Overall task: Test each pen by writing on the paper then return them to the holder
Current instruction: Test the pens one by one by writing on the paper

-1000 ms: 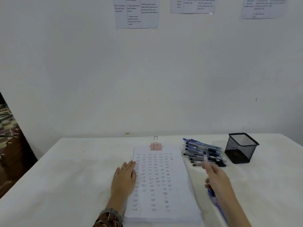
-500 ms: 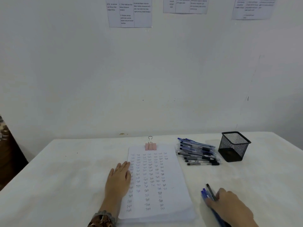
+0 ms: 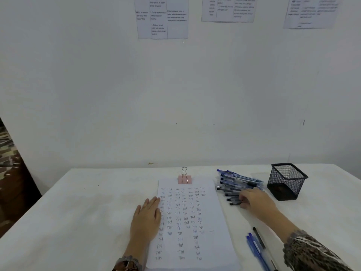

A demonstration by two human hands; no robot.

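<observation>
My left hand pressed flat on the paper. My right hand curled over the pen pile, grip unclear; lifting one looked next.

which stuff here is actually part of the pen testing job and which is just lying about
Part of the job:
- paper, with the left hand flat on its edge
- pile of pens, with the right hand on it
- mesh holder
- loose pens by the right sleeve

Just lying about:
- printed sheets on the wall
- patterned cloth at the left edge
</observation>
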